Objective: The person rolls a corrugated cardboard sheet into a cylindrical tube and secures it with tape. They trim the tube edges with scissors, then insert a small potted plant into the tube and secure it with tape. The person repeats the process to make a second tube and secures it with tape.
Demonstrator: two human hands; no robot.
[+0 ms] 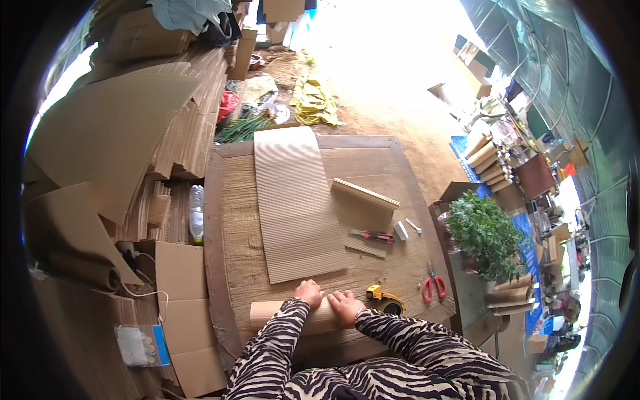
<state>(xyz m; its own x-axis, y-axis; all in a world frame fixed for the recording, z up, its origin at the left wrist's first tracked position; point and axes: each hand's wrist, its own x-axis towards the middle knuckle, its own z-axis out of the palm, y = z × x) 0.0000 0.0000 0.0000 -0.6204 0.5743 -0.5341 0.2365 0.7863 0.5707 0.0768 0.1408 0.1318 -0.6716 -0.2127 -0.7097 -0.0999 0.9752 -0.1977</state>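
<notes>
A long sheet of corrugated cardboard (297, 200) lies on a worn wooden table (230, 220), its near end rolled into a tube (267, 311). My left hand (309, 292) and my right hand (346, 307) press side by side on top of that roll, fingers curled over it. Both sleeves are zebra-striped. A yellow tape measure (385, 298) sits just right of my right hand.
On the table lie a wooden slat (365, 193), a red-handled utility knife (372, 235), a small white block (401, 231) and red scissors (434, 285). A plastic bottle (196, 213) lies left of the table. Cardboard stacks (113, 133) fill the left; a leafy plant (485, 233) stands right.
</notes>
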